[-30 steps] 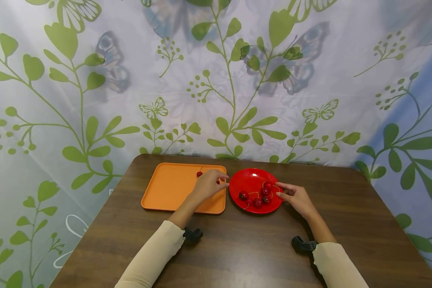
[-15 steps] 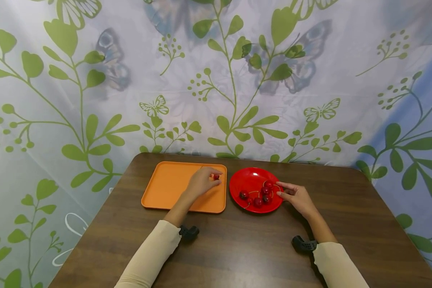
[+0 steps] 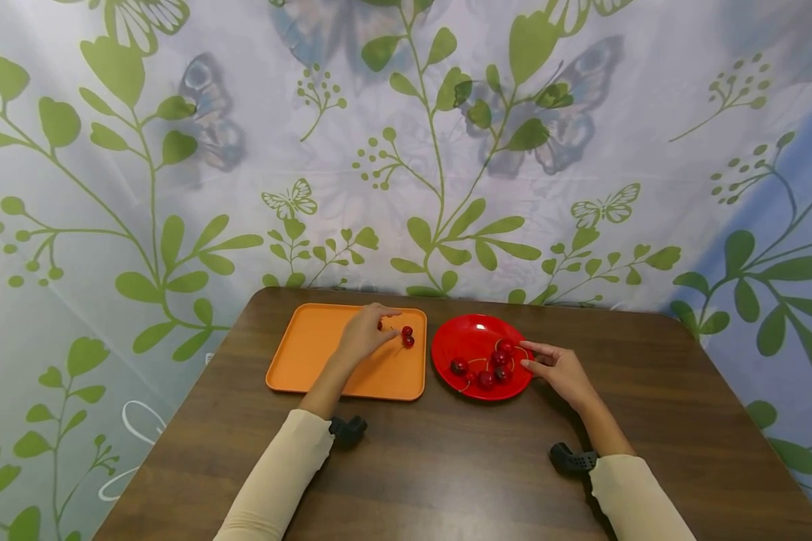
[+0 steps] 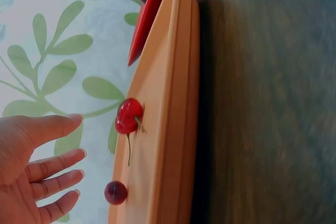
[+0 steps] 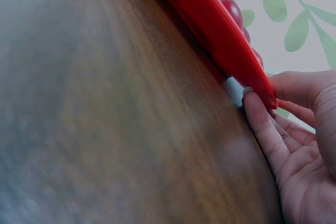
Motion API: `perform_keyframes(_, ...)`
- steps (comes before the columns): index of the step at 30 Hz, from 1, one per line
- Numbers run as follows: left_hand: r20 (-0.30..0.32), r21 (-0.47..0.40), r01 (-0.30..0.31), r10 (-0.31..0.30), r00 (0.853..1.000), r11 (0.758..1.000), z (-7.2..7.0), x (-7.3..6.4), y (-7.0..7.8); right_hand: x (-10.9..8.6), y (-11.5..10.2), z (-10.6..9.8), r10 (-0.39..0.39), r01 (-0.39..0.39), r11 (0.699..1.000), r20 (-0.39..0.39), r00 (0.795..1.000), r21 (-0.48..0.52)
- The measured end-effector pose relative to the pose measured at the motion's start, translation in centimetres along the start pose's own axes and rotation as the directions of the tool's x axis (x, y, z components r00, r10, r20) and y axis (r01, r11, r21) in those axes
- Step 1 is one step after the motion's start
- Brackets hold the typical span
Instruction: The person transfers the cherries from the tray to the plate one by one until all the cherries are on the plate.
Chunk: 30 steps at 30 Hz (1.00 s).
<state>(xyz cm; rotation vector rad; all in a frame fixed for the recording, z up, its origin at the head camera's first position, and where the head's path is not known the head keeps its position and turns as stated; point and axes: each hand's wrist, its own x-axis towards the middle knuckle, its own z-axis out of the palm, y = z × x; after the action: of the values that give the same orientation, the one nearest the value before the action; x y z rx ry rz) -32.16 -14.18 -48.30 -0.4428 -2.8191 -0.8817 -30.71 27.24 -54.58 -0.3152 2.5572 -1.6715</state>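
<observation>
My left hand [image 3: 361, 336] hovers over the orange tray [image 3: 311, 349], its fingers extended and holding nothing. Just beyond its fingertips lie two red cherries [image 3: 407, 336] on the tray. Another cherry [image 3: 380, 325] is partly covered by that hand; in the left wrist view a dark cherry [image 4: 116, 192] sits near the paired ones. With thumb and fingers, my right hand [image 3: 560, 376] pinches the right rim of the red plate [image 3: 462, 334]. Several cherries [image 3: 486, 379] with stems rest in the plate's lower and right part. The right wrist view shows the rim [image 5: 231, 40] between the digits.
Tray and plate stand side by side with a narrow gap on the brown wooden table [image 3: 440, 466]. Behind the table's back edge hangs a curtain [image 3: 406, 188] printed with leaves and butterflies. Both wrists carry black camera mounts [image 3: 349, 430].
My left hand has drawn back leftward from the tray's right side, spreading its fingers and leaving two cherries uncovered there. The right hand stays on the plate's rim.
</observation>
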Motion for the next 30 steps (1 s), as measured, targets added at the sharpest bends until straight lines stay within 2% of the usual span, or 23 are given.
perform_keyframes(6, -0.013, 0.029, 0.037, -0.036, 0.999, 0.999, -0.5, 0.0, -0.9, 0.1, 0.1, 0.1, -0.011, 0.011, 1.0, 0.005, 1.0, -0.015)
perform_keyframes(10, -0.007, 0.045, 0.087, -0.087, 0.996, 0.995, -0.6, -0.1, -1.3, 0.1, 0.1, 0.1, -0.003, 0.004, 1.0, 0.009, 1.0, -0.008)
perform_keyframes(16, 0.009, 0.084, 0.182, -0.184, 0.983, 0.98, -0.5, 0.1, -1.7, 0.0, -0.1, 0.0, -0.002, 0.002, 1.0, 0.01, 1.0, -0.007)
perform_keyframes(19, 0.014, 0.107, 0.208, -0.211, 0.977, 0.972, -0.3, 0.3, -1.8, 0.0, -0.2, -0.1, 0.004, -0.004, 1.0, -0.001, 1.0, -0.016)
perform_keyframes(24, 0.047, 0.136, 0.231, -0.239, 0.97, 0.963, -0.2, 0.6, -1.8, 0.0, -0.3, -0.1, 0.012, -0.012, 1.0, -0.003, 1.0, -0.021)
perform_keyframes(30, 0.05, 0.145, 0.22, -0.23, 0.972, 0.965, 0.1, 0.5, -1.8, 0.0, -0.2, 0.0, 0.01, -0.01, 1.0, 0.008, 1.0, -0.004)
